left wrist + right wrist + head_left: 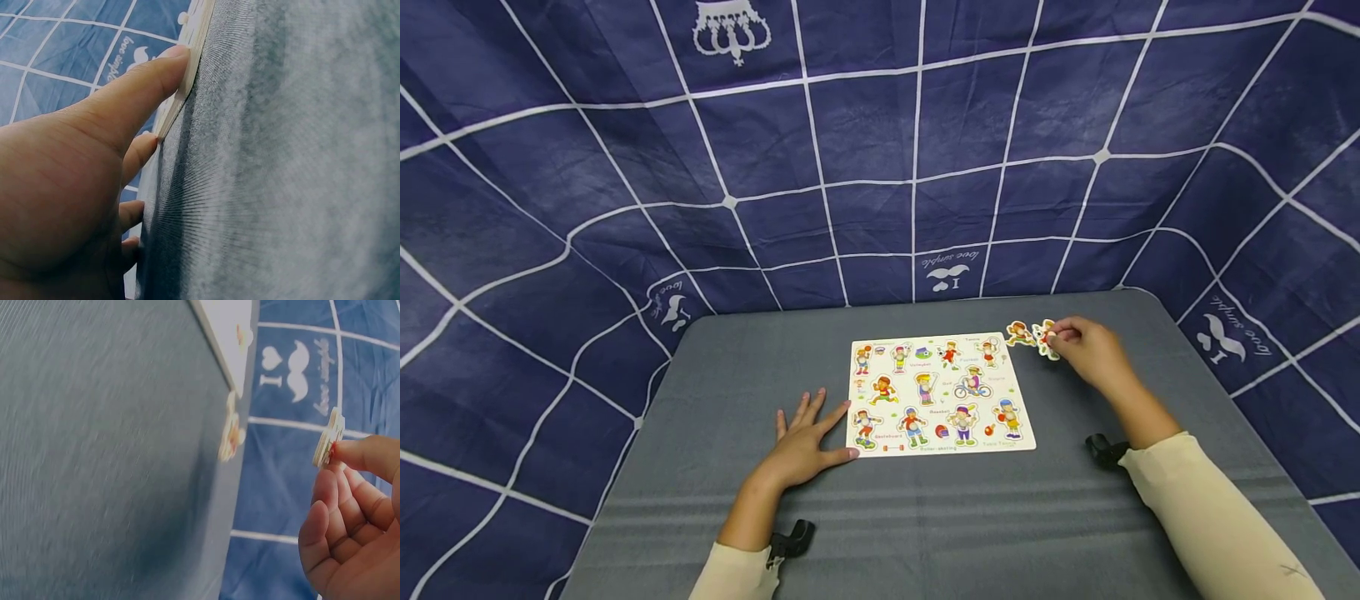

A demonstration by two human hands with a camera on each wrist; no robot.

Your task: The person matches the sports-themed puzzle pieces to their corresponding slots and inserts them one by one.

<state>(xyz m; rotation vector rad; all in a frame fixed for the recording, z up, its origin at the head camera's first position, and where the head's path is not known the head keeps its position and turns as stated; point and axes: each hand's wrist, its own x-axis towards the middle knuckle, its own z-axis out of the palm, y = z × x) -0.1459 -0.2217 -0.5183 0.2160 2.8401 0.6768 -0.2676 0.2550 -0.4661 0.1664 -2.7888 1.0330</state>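
A flat white puzzle board (pixel 942 396) with colourful figures of children at sports lies on the table. My left hand (pixel 805 448) is spread flat at its left edge, thumb and index finger touching the board; in the left wrist view the thumb (pixel 147 81) lies on the board's rim. Beyond the board's far right corner, my right hand (pixel 1088 350) pinches a wooden puzzle piece (pixel 1043 337) between thumb and fingers. The right wrist view shows this piece (pixel 329 439) edge-on, held above the table. I cannot tell whether it is one piece or two stacked.
Another loose puzzle piece (pixel 1019 333), a running figure, lies at the board's far right corner. The grey cloth-covered table (pixel 917 517) stretches around the board. Dark blue curtains (pixel 865 150) with white grid lines stand behind and at both sides.
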